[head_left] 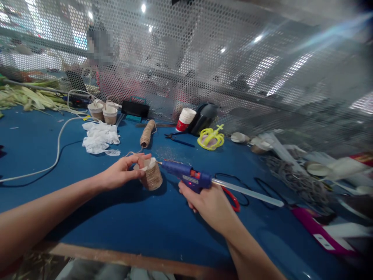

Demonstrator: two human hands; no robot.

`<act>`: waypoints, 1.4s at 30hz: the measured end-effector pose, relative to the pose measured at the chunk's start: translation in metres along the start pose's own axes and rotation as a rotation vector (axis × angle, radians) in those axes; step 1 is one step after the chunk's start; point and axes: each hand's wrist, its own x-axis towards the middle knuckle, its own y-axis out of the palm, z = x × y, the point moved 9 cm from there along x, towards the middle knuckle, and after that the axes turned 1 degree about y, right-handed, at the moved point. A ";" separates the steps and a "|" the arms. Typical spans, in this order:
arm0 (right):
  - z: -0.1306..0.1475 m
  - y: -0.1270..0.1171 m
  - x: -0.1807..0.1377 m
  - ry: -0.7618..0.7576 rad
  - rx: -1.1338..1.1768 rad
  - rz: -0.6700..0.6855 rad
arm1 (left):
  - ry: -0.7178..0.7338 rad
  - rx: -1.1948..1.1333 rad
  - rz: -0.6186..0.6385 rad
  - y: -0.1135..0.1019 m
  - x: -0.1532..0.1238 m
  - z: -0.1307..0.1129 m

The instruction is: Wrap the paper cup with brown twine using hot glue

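Observation:
My left hand grips a twine-wrapped paper cup by its rim, fingers over the white upper edge. The cup is tilted, and brown twine covers most of its side. In my right hand is a blue glue gun, its nozzle at the cup's rim; whether it touches I cannot tell. A long clear glue stick sticks out of the gun's back, and a small red light glows on its body. Behind the cup lies a spool of twine, with a strand running toward my left hand.
Dark pliers, stacked paper cups and a yellow crown-shaped piece stand toward the back. White crumpled gloves and two wrapped cups are left. Cords and a purple power strip lie right. A perforated metal screen rises behind.

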 end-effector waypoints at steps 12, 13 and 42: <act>0.000 0.001 -0.001 0.023 0.016 0.004 | -0.006 -0.017 -0.009 -0.001 0.001 -0.002; 0.000 0.000 0.000 0.034 0.017 0.002 | -0.004 -0.017 -0.009 -0.001 0.001 -0.002; 0.038 0.007 -0.013 -0.390 -0.262 0.075 | 0.022 0.053 -0.015 -0.002 0.000 -0.006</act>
